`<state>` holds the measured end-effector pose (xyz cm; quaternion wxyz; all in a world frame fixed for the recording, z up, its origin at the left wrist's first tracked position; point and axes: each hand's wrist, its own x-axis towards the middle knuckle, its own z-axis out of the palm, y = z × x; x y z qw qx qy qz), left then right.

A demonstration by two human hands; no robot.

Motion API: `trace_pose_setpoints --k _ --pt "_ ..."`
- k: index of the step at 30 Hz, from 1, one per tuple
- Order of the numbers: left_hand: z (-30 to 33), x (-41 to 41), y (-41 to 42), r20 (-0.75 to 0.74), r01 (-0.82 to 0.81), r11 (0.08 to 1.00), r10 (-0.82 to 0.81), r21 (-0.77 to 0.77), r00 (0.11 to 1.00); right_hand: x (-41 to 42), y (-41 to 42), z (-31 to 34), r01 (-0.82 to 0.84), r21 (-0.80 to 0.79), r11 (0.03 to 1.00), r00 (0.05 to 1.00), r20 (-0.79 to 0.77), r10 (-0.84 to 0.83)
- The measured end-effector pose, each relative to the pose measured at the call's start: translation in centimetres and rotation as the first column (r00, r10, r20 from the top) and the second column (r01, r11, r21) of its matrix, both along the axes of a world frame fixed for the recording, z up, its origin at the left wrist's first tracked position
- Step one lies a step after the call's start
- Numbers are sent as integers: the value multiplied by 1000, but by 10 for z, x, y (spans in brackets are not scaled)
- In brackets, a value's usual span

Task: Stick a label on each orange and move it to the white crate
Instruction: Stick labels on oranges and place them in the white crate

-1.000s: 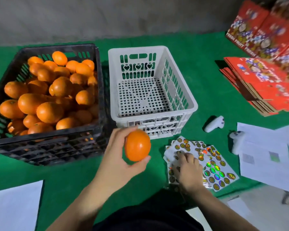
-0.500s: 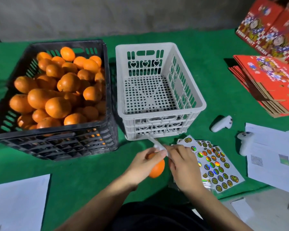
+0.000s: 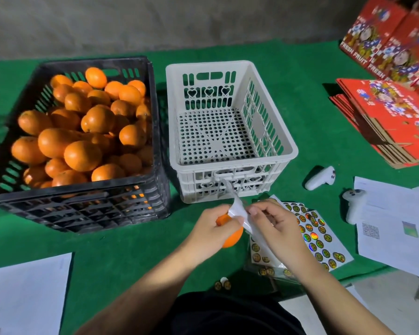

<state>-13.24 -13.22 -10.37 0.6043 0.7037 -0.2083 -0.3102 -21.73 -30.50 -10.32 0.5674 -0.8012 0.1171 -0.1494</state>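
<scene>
My left hand point(image 3: 209, 228) grips one orange point(image 3: 232, 238) just in front of the white crate point(image 3: 286, 151), which holds nothing. My right hand point(image 3: 273, 226) pinches a white label sheet point(image 3: 237, 210) that curls up between both hands, its lower part against the orange. More label sheets point(image 3: 317, 240) with round shiny stickers lie on the green cloth under and right of my right hand. The black crate point(image 3: 153, 131) at the left is piled with several oranges point(image 3: 82, 131).
Two white controllers point(image 3: 321, 177) point(image 3: 353, 204) lie right of the stickers beside printed papers point(image 3: 394, 226). Red fruit cartons point(image 3: 392, 112) are stacked at the far right. A white sheet point(image 3: 24, 293) lies at the near left. Loose stickers point(image 3: 223, 284) sit by the table edge.
The left hand brought the orange down from in front of the white crate to the right hand. The right hand lifted a label sheet off the pile and now holds it against the orange.
</scene>
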Motion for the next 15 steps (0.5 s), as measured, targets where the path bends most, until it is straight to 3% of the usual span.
trace_pose_setpoints --k 3,7,10,11,13,15 --pt "1 1 -4 -50 -25 1000 25 7 998 1 -6 4 -31 -16 999 1000 5 31" --pt "5 3 -13 -173 -123 988 139 96 975 4 -10 2 196 127 972 980 3 -198" --pt "10 2 -16 -299 -183 963 237 198 924 5 -8 2 226 133 965 974 -35 -223" --pt "12 2 -15 -372 -209 955 276 209 886 5 -7 2 216 125 968 976 -41 -213" --pt "14 0 -9 -595 -302 936 350 182 724 5 -1 6 202 108 973 979 -29 -200" --pt "13 -1 0 -734 -371 921 334 119 592 7 7 10 194 68 979 981 -3 -194"
